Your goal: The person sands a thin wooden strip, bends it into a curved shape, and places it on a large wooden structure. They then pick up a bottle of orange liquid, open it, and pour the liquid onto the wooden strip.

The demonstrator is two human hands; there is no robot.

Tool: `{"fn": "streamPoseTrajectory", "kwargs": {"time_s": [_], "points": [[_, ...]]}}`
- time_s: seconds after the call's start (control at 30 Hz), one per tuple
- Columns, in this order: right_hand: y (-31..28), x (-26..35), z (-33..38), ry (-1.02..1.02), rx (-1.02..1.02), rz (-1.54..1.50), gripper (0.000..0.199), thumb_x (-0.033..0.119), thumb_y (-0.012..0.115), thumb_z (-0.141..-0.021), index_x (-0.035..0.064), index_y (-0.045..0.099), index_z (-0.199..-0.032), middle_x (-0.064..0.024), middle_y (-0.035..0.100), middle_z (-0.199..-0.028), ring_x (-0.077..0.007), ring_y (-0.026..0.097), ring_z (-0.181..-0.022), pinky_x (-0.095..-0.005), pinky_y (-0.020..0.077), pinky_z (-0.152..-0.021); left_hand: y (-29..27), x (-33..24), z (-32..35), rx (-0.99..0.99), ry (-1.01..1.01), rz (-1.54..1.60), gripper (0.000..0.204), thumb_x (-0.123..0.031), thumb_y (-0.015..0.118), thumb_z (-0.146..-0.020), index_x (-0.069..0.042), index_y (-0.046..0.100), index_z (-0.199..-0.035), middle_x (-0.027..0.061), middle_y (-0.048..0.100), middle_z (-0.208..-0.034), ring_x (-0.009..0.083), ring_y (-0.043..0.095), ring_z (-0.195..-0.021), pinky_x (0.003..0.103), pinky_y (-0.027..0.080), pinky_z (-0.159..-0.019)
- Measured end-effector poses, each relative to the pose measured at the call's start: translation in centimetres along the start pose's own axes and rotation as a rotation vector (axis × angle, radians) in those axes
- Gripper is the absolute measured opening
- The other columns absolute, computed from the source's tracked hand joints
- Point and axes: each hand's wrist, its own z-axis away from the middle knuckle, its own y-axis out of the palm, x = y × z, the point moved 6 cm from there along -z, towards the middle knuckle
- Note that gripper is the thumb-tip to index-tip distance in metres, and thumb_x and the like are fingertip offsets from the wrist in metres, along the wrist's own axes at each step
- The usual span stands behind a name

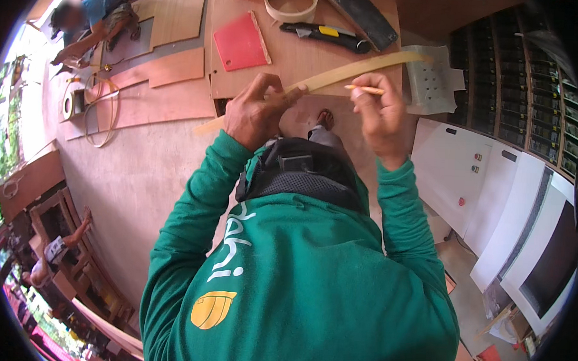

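A long, thin, pale wood-coloured strip (pixel 352 68) runs slantwise over the near edge of the wooden worktop (pixel 267 81). My left hand (pixel 256 111) is closed on its left part, fingers on top, while its tail sticks out below the hand. In my right hand (pixel 383 120), a pencil (pixel 369 90) is pinched between thumb and fingers, its tip pointing left just under the strip. Beyond the strip lie a red flat plastic piece (pixel 242 41), a black utility knife (pixel 324 35) with a yellow part, and a roll of tape (pixel 290 16).
A dark flat block (pixel 364 19) lies past the knife. Clear plastic sheeting (pixel 429 80) sits at the worktop's right end. White cabinets (pixel 454 168) with buttons stand at right, below dark shelving (pixel 519 81). A person (pixel 92 27) crouches near wooden panels (pixel 153 107) at far left.
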Motion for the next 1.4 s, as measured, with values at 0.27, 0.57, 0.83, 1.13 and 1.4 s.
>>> {"fn": "streamPoseTrajectory", "kwargs": {"time_s": [0.27, 0.57, 0.83, 1.13, 1.4], "points": [[2.7, 0.5, 0.1, -0.331, -0.078, 0.411, 0.011, 0.007, 0.072, -0.099, 0.0005, 0.069, -0.107, -0.0103, 0.072, -0.098, -0.0175, 0.07, -0.085, -0.0311, 0.0567, -0.076, -0.7, 0.1, -0.8, 0.042, -0.014, 0.035, 0.043, -0.009, 0.072, -0.091, -0.031, 0.084, -0.126, 0.0038, 0.063, -0.109, 0.0275, 0.074, -0.081, 0.043, 0.062, -0.068], [2.7, -0.3, -0.2, -0.287, -0.036, 0.334, 0.012, 0.008, 0.072, -0.101, -0.0008, 0.069, -0.109, -0.01, 0.072, -0.097, -0.0157, 0.07, -0.086, -0.0312, 0.0585, -0.079, -1.0, 0.8, -0.3, 0.061, -0.051, 0.085, 0.038, -0.017, 0.076, -0.095, -0.033, 0.083, -0.129, 0.005, 0.064, -0.109, 0.0264, 0.074, -0.082, 0.042, 0.062, -0.068], [3.2, -0.4, -1.2, -0.32, -0.042, 0.376, 0.011, 0.01, 0.069, -0.102, 0.0, 0.066, -0.107, -0.0139, 0.073, -0.098, -0.024, 0.074, -0.086, -0.0357, 0.0597, -0.079, -0.9, 0.8, -0.5, 0.046, -0.076, 0.087, 0.041, -0.013, 0.077, -0.09, -0.034, 0.084, -0.124, 0.0024, 0.064, -0.11, 0.0271, 0.076, -0.087, 0.046, 0.063, -0.069], [3.2, -1.6, -1.3, -0.35, -0.063, 0.423, 0.013, 0.011, 0.072, -0.1, 0.0022, 0.067, -0.107, -0.0137, 0.074, -0.099, -0.0292, 0.074, -0.088, -0.0398, 0.0598, -0.08, -0.8, 1.2, -0.5, 0.072, -0.098, 0.137, 0.039, -0.014, 0.077, -0.091, -0.033, 0.084, -0.125, 0.0036, 0.065, -0.109, 0.0277, 0.075, -0.089, 0.046, 0.063, -0.069], [3.3, -2.0, -1.4, -0.381, -0.061, 0.503, 0.012, 0.008, 0.072, -0.096, 0.0023, 0.065, -0.104, -0.0156, 0.072, -0.097, -0.0349, 0.072, -0.085, -0.044, 0.0589, -0.077, -0.5, 1.4, -0.5, 0.046, -0.073, 0.154, 0.04, -0.014, 0.076, -0.091, -0.033, 0.084, -0.126, 0.0041, 0.065, -0.109, 0.0268, 0.075, -0.087, 0.044, 0.063, -0.067]]}}
